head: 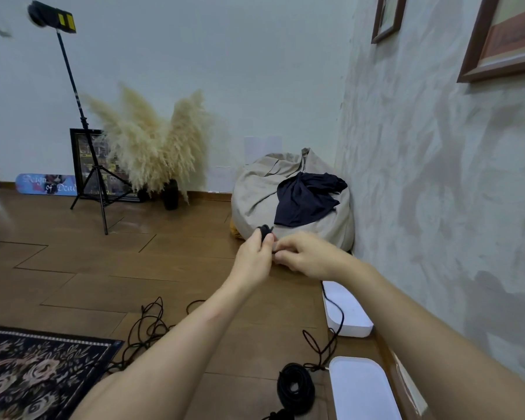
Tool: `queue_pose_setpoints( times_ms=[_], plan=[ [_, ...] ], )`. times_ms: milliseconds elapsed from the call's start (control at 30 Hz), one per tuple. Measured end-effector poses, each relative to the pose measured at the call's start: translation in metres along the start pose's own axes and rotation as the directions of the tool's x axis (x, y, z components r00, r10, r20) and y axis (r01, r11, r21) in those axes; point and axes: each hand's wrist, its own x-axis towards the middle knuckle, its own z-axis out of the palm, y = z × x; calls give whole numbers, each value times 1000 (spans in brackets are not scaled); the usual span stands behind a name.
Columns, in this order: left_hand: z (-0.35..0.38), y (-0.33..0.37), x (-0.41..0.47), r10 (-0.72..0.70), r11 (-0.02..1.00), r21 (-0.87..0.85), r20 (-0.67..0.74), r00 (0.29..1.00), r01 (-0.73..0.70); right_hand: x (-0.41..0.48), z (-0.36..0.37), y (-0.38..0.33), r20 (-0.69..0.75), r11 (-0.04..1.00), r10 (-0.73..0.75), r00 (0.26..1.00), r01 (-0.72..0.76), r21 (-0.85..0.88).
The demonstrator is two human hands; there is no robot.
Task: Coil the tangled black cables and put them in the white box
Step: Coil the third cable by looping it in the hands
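A small bundle of black cable (265, 232) is gripped in the left hand (252, 259). The right hand (305, 256), just beside it, pinches what looks like its loose end, so the step seems to be finishing a coil. Next, I judge, comes tucking that end and lowering the bundle into the white box (361, 389), below the hands beside a finished coil (296, 389). Tangled cables (152, 328) lie on the floor below the left hand.

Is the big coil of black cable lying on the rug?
No, the coil lies on the bare wooden floor, well apart from the patterned rug.
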Motion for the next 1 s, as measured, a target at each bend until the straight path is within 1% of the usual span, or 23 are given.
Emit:
queue_pose_setpoints(
  times_ms=[67,133,200,233,300,367,433,567,633,733,800,900,1000],
  plan=[
    [7,1,-5,-1,999,-37,149,989,7,-4,-10,12,-104,998,-26,994,21,-51],
    [12,4,-9,12,994,-104,251,968,14,-9,-15,22,-185,998,-35,982,25,-52],
    [12,6,-11,36,986,-166,305,952,16,-12,-19,26,-251,998,-26,968,13,-54],
    [11,6,-12,58,986,-167,326,944,-3,-12,-21,27,-278,998,-19,960,3,-58],
    [10,6,-15,113,991,-107,355,928,-79,-12,-22,26,-326,997,-13,945,-12,-76],
    [13,3,-17,129,992,-47,347,929,-120,-12,-20,27,-367,998,-1,930,-22,-58],
    [17,2,-20,116,993,-34,309,944,-111,-11,-17,29,-365,999,33,930,-33,7],
    [16,2,-18,80,993,-106,238,968,-56,-8,-15,34,-279,978,59,958,0,209],
    [13,3,-18,68,988,-152,210,975,-36,-8,-12,32,-256,959,76,964,0,284],
    [13,9,-22,91,984,-174,256,962,-46,-10,-11,29,-289,940,87,953,17,340],
    [13,16,-25,104,976,-212,280,954,-45,-11,-13,28,-323,906,96,942,52,419],
    [8,22,-25,127,968,-242,263,956,-62,-12,-16,29,-333,849,127,934,71,523],
    [5,20,-24,123,972,-222,221,968,-73,-11,-13,30,-298,845,114,948,65,531]
  ],
)
